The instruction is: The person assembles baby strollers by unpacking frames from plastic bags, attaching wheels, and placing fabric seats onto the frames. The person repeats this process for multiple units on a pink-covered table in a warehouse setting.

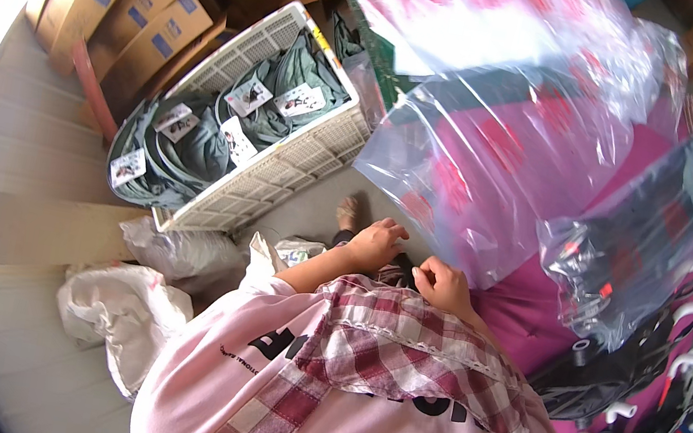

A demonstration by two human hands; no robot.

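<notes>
My left hand [378, 243] hangs in front of the plaid apron [402, 325], with its fingers loosely bent and apart and nothing visible in them. Just to its right, my right hand [443, 283] has its fingers curled in, and no object shows in it. That hand is nearest to a large clear plastic bag [473, 164] with red print, spread over a magenta cloth surface [505, 305]. Further right lies another clear bag [632, 244] with dark grey-green contents and small metal and red parts.
A white plastic crate [282, 166] at the left holds folded grey-green fabric bundles [194, 147] with printed tags. Cardboard boxes [143, 12] stand behind it. White sacks [123, 308] lie on the floor at the left. Black items with white tube ends [619, 412] crowd the right side.
</notes>
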